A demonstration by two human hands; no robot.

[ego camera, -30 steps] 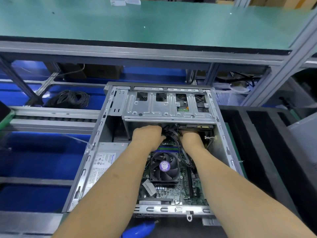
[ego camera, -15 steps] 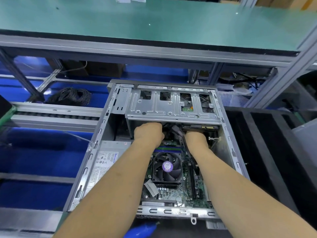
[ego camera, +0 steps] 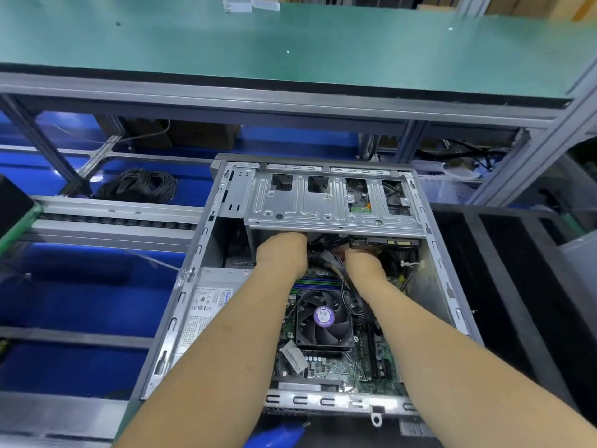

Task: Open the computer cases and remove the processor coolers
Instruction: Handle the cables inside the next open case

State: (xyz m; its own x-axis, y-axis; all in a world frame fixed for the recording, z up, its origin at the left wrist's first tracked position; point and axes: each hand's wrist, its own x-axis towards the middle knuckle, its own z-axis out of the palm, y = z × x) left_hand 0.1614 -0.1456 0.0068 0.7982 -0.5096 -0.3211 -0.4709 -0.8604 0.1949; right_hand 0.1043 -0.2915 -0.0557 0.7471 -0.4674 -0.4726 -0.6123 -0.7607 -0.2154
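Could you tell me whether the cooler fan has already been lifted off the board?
No, the cooler fan sits on the board inside the case.

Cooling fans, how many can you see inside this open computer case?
1. The cooler fan with a purple label sits on the motherboard, between the forearms. Others may hide under the drive cage.
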